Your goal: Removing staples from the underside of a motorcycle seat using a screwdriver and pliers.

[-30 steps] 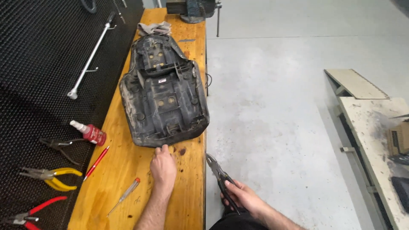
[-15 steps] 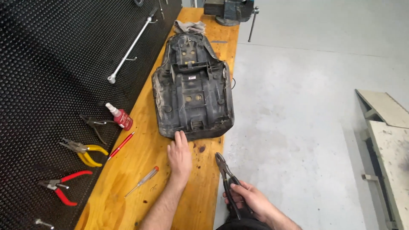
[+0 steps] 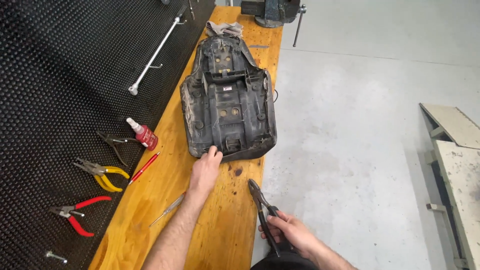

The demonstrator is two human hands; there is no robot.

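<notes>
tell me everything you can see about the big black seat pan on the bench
The seat pan is a large black moulded part, plastic by its look, lying underside up and lengthwise on the wooden bench. It is dusty and scuffed, with ribs, round holes and a raised bracket across its middle. The left hand touches its near edge, fingertips on the rim.

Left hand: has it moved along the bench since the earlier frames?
Yes. The left hand has crept forward to the seat pan: its fingertips now touch the near edge, where before they lay on the wooden bench just short of it.
</notes>
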